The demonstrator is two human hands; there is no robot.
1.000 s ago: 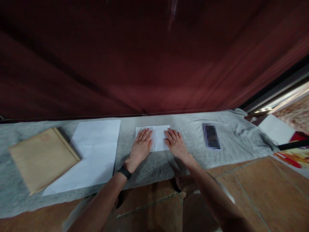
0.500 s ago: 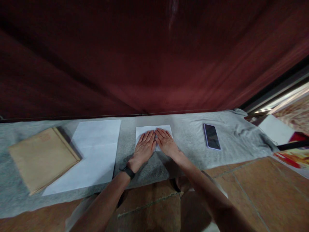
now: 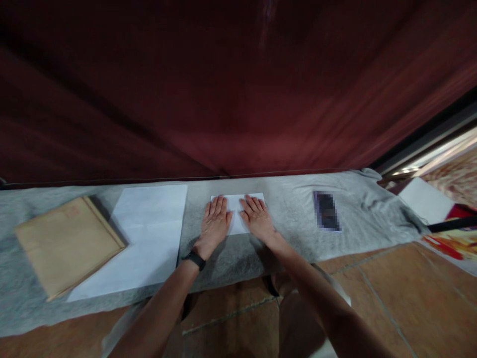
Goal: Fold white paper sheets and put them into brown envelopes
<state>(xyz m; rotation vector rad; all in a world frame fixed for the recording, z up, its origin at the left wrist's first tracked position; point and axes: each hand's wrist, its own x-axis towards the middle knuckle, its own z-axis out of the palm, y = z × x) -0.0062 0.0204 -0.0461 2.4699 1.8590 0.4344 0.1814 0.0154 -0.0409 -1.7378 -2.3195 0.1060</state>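
Both hands lie flat, fingers spread, on the small folded white paper (image 3: 236,213): left hand (image 3: 214,224) over its left half, right hand (image 3: 257,221) over its right.

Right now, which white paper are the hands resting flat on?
The small white paper in the middle, under the left hand and right hand; the large sheet beside it lies untouched.

Left hand (image 3: 214,223) and right hand (image 3: 258,219) rest on a folded paper (image 3: 235,204) in the middle of the surface (image 3: 294,241); sheet (image 3: 149,233) and envelope (image 3: 67,243) lie left, phone (image 3: 327,211) right.
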